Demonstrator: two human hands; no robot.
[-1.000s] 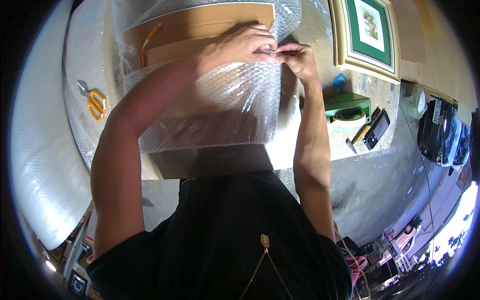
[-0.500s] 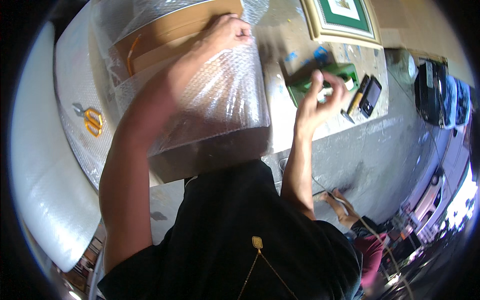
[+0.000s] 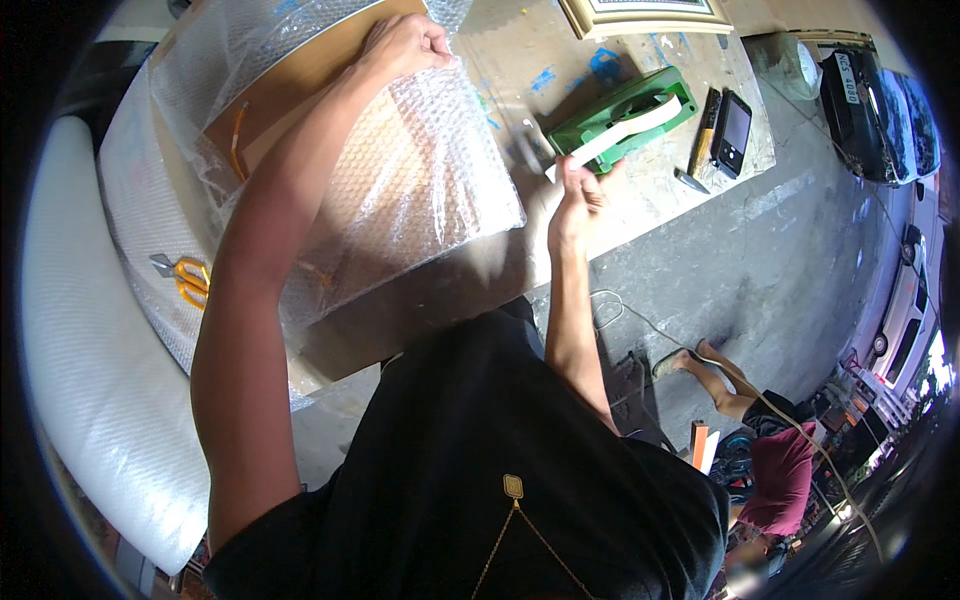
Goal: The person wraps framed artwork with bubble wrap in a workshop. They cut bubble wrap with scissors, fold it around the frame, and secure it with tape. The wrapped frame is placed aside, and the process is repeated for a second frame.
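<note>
Bubble wrap [image 3: 440, 150] lies folded over a flat brown panel [image 3: 290, 70] on the worktable. At its upper right edge, my left hand [image 3: 408, 45] is closed with curled fingers, holding the wrap down against the panel. To the right sits a green tape dispenser [image 3: 575, 130]. From it runs a pale strip of tape [image 3: 625, 127], and my right hand [image 3: 577, 205] pinches its free end just in front of the dispenser. Part of the panel shows bare, while the rest is seen through the clear wrap.
Orange-handled scissors [image 3: 188, 280] lie on bubble wrap at the left, near a large white roll [image 3: 90, 330]. Right of the dispenser are a wooden-handled knife [image 3: 706, 138] and a black handheld device [image 3: 734, 135]. A picture frame [image 3: 650, 22] lies behind. Another person [image 3: 780, 475] is at lower right.
My right hand has moved down and left, drawing a strip of tape out of the dispenser. My left hand stays on the wrap's edge. The whole view has shifted slightly.
</note>
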